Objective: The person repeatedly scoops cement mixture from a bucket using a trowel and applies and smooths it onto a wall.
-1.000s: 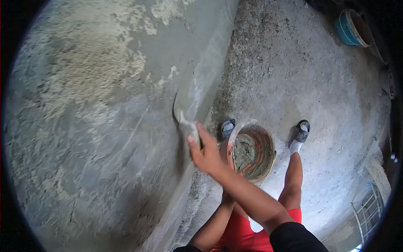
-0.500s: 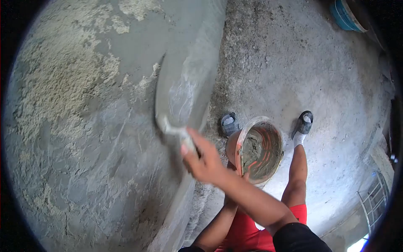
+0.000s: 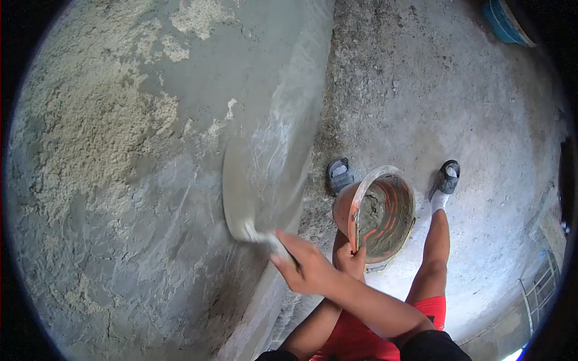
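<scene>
Patchy plastered wall (image 3: 150,198), rough floor (image 3: 397,102) — right hand (image 3: 307,263) gripping trowel (image 3: 237,195), left hand (image 3: 351,260) clasping bucket (image 3: 344,206).

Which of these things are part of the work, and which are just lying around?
Part of the work:
trowel, in the right hand
bucket of grey mix, in the left hand
rough grey surface under the trowel

Apparently just lying around:
blue tub
ladder-like frame

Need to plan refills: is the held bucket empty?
Not empty: grey mortar shows inside the bucket; its depth I cannot tell.
</scene>
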`<state>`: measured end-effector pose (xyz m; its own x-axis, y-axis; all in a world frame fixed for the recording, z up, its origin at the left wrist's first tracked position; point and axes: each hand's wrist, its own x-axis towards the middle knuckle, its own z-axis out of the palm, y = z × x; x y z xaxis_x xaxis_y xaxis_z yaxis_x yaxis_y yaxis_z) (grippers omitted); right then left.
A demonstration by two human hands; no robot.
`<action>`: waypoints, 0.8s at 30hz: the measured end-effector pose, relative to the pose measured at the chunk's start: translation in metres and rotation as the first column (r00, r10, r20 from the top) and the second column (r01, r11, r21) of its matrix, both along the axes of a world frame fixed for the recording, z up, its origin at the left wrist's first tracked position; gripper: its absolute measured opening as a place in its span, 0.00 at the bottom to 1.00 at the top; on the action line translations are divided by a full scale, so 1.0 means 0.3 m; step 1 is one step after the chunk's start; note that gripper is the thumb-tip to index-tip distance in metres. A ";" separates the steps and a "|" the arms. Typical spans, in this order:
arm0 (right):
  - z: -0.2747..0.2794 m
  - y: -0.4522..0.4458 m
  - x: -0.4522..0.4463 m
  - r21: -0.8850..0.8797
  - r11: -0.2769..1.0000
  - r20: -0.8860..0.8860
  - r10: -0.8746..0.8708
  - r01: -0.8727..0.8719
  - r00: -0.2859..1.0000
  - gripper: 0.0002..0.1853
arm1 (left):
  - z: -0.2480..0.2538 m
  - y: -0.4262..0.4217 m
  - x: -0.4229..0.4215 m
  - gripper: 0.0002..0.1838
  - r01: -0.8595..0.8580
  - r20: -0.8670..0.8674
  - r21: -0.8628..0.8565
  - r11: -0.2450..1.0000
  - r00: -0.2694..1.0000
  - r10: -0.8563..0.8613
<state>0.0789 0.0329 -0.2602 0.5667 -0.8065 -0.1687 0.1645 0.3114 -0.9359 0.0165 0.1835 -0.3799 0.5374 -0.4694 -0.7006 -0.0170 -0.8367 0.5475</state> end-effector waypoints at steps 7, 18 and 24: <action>-0.134 -0.216 -0.027 0.276 0.956 -0.136 -0.062 0.098 0.989 0.22 | -0.197 0.324 -0.051 0.30 0.136 -0.091 -0.061 0.989 0.986 -0.142; 0.050 -0.030 -0.026 0.014 0.998 0.136 -0.063 0.062 0.989 0.26 | 0.066 -0.173 0.004 0.05 -0.133 -0.035 -0.031 0.991 0.991 0.132; -0.154 -0.208 0.171 0.206 0.938 -0.135 -0.255 0.279 0.958 0.22 | 0.068 -0.201 -0.054 0.03 -0.238 -0.194 0.101 0.966 0.948 0.253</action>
